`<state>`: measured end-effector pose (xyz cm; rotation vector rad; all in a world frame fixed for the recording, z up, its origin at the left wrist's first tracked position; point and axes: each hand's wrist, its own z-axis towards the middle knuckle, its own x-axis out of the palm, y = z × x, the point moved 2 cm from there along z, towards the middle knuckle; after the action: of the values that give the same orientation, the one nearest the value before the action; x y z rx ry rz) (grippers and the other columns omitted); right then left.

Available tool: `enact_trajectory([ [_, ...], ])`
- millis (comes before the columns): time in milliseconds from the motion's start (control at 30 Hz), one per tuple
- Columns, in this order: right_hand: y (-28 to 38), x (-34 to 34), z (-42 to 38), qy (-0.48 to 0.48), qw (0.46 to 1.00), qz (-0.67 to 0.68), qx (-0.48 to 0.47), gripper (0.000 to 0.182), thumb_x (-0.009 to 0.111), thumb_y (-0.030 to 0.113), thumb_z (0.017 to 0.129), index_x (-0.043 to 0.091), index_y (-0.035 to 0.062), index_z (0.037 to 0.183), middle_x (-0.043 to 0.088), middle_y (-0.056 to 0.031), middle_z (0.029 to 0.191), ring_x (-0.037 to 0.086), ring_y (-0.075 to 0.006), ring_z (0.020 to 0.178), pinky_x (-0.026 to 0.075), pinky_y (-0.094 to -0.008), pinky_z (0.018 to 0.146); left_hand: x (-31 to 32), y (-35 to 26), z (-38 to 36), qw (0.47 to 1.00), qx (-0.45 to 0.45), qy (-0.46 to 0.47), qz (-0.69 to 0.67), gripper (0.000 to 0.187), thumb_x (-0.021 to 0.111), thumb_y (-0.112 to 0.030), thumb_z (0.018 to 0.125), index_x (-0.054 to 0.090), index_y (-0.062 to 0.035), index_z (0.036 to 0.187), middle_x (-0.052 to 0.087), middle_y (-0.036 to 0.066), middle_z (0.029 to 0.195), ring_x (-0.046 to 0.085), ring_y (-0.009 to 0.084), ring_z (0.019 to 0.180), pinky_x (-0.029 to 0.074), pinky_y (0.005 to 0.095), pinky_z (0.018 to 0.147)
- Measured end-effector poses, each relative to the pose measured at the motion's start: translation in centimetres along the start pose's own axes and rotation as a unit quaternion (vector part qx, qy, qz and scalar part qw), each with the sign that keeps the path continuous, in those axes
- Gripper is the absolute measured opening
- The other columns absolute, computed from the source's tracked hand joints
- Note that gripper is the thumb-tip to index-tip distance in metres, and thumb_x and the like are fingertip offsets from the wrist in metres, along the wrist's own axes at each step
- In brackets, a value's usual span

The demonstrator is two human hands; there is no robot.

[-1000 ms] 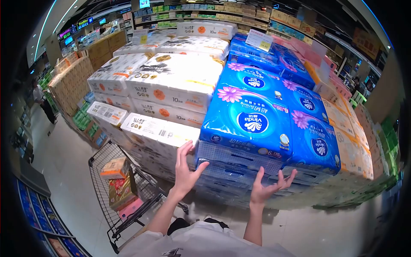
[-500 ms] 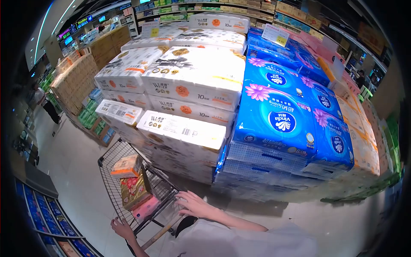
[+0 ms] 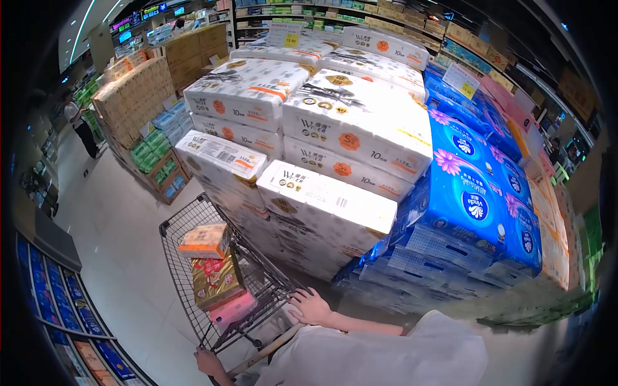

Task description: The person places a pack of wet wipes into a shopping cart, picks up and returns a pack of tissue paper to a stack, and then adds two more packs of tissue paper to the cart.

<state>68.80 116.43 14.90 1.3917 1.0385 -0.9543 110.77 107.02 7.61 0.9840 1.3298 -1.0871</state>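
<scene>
A wire shopping cart (image 3: pixel 172 248) stands at lower centre. In it lie an orange-and-white tissue pack (image 3: pixel 205 242), a gold-and-red pack (image 3: pixel 215 283) and a pink pack (image 3: pixel 233 311). My left hand (image 3: pixel 210 364) is at the cart's near left corner, its fingers bent over the frame. My right hand (image 3: pixel 311 307) is at the near right corner, fingers apart and touching the rim. Between them runs the light-coloured handle bar (image 3: pixel 270 347), partly behind my sleeve.
Stacked white tissue packs (image 3: pixel 325 193) rise just beyond the cart, with blue packs (image 3: pixel 473 199) to their right. Brown cartons (image 3: pixel 135 93) and green packs (image 3: pixel 151 149) stand at left. A person (image 3: pixel 82 128) stands in the far left aisle. Shelving (image 3: pixel 64 302) borders the lower left.
The view has turned left, so the stacks appear further right. Both hands and the cart appear lower and further right. My left hand's fingers, spread before, have closed onto the cart's corner.
</scene>
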Motion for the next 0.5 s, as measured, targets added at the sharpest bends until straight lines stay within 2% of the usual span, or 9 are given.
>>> enact_trajectory([
  [67, 0.2, 0.3, 0.1, -0.034, 0.999, 0.002, 0.005, 0.037, 0.052, 0.038, 0.092, 0.063, 0.0128, 0.116, 0.058, -0.0053, 0.128, 0.048, -0.0243, 0.128, 0.036, -0.0515, 0.107, -1.1, -0.6, 0.1, 1.0, -0.014, 0.01, 0.001, 0.017, 0.057, -0.018, 0.089, 0.062, -0.0064, 0.101, 0.063, 0.014, 0.094, 0.066, 0.0356, 0.074, 0.051, 0.0464, 0.062],
  [333, 1.4, 0.0, 2.8, -0.032, 0.999, 0.031, 0.017, 0.032, 0.058, 0.031, 0.085, 0.066, 0.0145, 0.112, 0.061, -0.003, 0.124, 0.049, -0.0244, 0.127, 0.036, -0.0505, 0.108, -0.2, 0.5, 2.4, 1.0, -0.018, 0.011, -0.006, 0.015, 0.057, -0.019, 0.089, 0.063, -0.0069, 0.097, 0.063, 0.014, 0.094, 0.066, 0.034, 0.075, 0.051, 0.0464, 0.062],
  [433, 1.3, 0.5, 4.8, -0.035, 0.999, 0.031, 0.014, 0.037, 0.06, 0.031, 0.083, 0.063, 0.0152, 0.117, 0.059, -0.0026, 0.124, 0.048, -0.0234, 0.127, 0.036, -0.0503, 0.108, 0.6, 0.5, 4.3, 1.0, -0.023, -0.002, 0.003, 0.019, 0.059, -0.023, 0.09, 0.063, -0.008, 0.1, 0.063, 0.013, 0.095, 0.067, 0.0336, 0.076, 0.051, 0.0473, 0.063],
  [467, 1.3, 0.7, 5.5, -0.001, 0.999, 0.031, 0.024, 0.044, 0.06, 0.032, 0.083, 0.058, 0.016, 0.124, 0.055, -0.0037, 0.13, 0.048, -0.0244, 0.128, 0.035, -0.0499, 0.109, 0.2, 0.3, 4.8, 1.0, -0.017, 0.012, 0.002, 0.022, 0.059, -0.026, 0.09, 0.063, -0.0084, 0.102, 0.063, 0.013, 0.096, 0.067, 0.0341, 0.076, 0.051, 0.0476, 0.062],
  [500, 1.4, 0.4, 6.2, -0.007, 0.999, 0.037, 0.024, 0.048, 0.06, 0.033, 0.083, 0.056, 0.0168, 0.128, 0.052, -0.0046, 0.135, 0.046, -0.0253, 0.13, 0.034, -0.0497, 0.109, -0.2, 0.2, 5.2, 1.0, -0.013, 0.027, 0.0, 0.025, 0.06, -0.029, 0.09, 0.062, -0.0088, 0.104, 0.063, 0.013, 0.097, 0.067, 0.0345, 0.076, 0.051, 0.0478, 0.062],
])
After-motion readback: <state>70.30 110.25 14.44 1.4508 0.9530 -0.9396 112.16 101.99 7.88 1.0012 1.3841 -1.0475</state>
